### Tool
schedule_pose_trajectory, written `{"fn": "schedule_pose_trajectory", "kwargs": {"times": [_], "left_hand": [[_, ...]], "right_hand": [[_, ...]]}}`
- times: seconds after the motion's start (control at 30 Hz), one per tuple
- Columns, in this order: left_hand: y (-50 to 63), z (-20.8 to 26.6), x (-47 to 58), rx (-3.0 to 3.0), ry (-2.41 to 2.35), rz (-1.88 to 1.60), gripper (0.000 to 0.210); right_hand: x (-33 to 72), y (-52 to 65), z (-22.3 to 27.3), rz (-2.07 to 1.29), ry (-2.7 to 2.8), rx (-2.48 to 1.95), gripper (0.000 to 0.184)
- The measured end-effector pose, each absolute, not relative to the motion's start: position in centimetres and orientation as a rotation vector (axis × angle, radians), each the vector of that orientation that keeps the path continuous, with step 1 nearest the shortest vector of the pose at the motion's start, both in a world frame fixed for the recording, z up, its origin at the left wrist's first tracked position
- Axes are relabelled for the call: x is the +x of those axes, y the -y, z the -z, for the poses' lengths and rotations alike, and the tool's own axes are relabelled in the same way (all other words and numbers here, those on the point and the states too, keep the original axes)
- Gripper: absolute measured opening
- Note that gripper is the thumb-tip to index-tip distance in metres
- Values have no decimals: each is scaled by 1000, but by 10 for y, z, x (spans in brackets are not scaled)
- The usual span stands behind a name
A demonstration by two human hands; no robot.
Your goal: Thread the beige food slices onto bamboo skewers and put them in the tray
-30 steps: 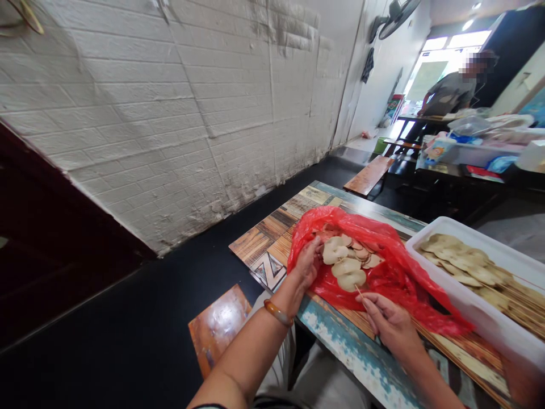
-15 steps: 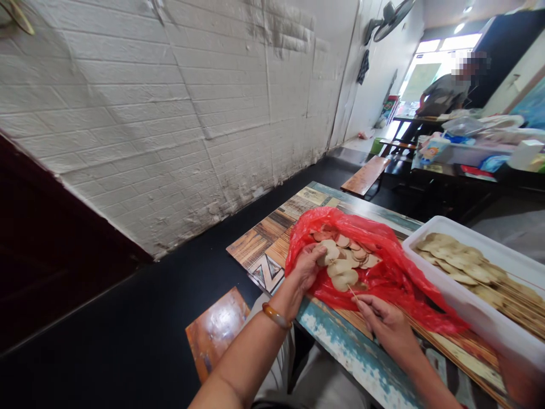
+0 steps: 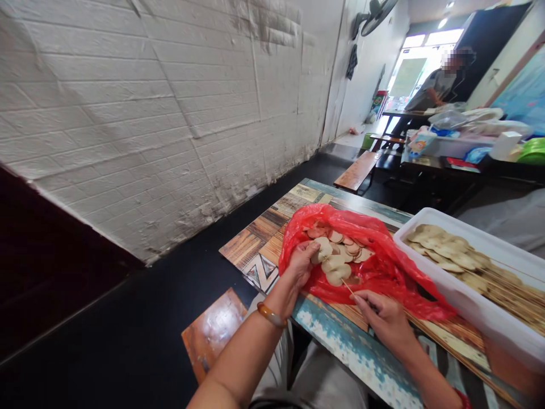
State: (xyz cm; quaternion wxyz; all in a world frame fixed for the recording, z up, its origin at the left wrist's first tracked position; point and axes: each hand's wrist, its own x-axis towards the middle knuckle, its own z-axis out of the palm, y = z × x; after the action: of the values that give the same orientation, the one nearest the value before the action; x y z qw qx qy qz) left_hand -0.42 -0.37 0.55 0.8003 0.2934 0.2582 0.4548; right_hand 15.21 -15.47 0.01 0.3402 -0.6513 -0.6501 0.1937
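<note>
Between finger and thumb, my left hand (image 3: 303, 262) grips a pale round slice (image 3: 322, 250) at the upper end of a short row of slices. A thin wooden skewer (image 3: 348, 287) runs into the lowest slices (image 3: 337, 271), and its lower end is pinched in my right hand (image 3: 380, 311). Both hands are above an opened red plastic bag (image 3: 387, 272) on the table. Loose round slices (image 3: 352, 249), pale to pinkish, lie heaped inside the bag. To the right, a white plastic tub (image 3: 415, 220) holds skewered slices (image 3: 443, 245) with their sticks pointing toward me.
The patterned wooden table (image 3: 255, 238) has a worn blue edge. A low stool (image 3: 217, 329) stands at lower left, a bench (image 3: 357, 170) beyond. Another person (image 3: 434, 88) stands by a far table. A cluttered table (image 3: 468, 162) is at right; a white brick-patterned wall (image 3: 170, 125) runs along the left.
The whole view has shifted slightly. Both hands keep their hold on the slice and skewer, with little visible difference. The far person's posture and arm have changed.
</note>
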Motion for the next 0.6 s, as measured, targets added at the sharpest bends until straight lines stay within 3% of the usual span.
{"fn": "schedule_pose_trajectory", "kwargs": {"times": [0.3,0.47,0.6], "left_hand": [[6,-8,-5,592,-590,-1000,30],[9,-14,-8,571,-541,-824,35],[11,-15,-8,649,-542,-782,27]], "right_hand": [[148,153,-5,-731,1466,-1690,35],[149,150,-1,-970,1152,-1605,41],[145,146,0,-956,1148,-1532,42]]}}
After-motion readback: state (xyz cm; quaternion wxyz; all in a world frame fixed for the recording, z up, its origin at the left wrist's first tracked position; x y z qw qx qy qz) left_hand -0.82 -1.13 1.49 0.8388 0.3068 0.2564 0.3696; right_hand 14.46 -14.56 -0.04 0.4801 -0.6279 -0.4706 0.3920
